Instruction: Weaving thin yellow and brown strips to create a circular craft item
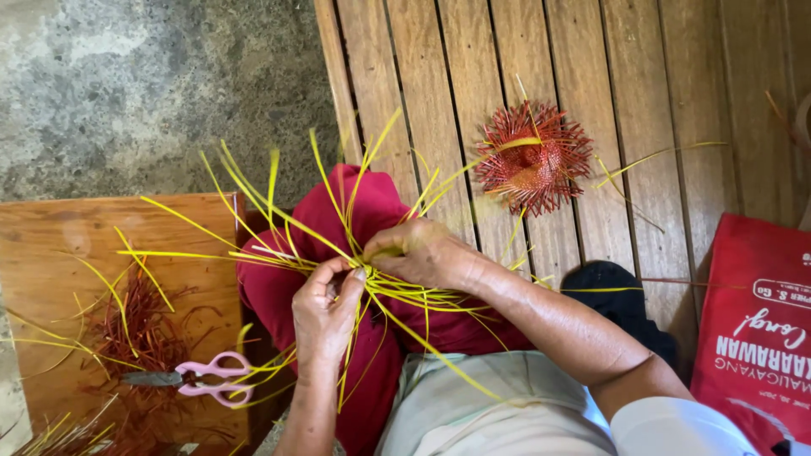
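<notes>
A bunch of long yellow strips (279, 224) fans out from one crossing point above my lap. My left hand (325, 317) pinches the strips at that centre from below. From the right, my right hand (427, 253) closes its fingers on the same centre. Under the hands, dark red cloth (279, 295) covers my knees. A small round piece woven of red strips (532, 160), with loose ends sticking out all round, lies on the wooden slat bench (439, 84) beyond my hands.
A low wooden board (51, 262) at the left carries pink-handled scissors (207, 378) and a heap of red strip offcuts (135, 329). A red printed bag (752, 329) stands at the right. A dark object (612, 291) lies beside my right forearm. Concrete floor (127, 84) is at the upper left.
</notes>
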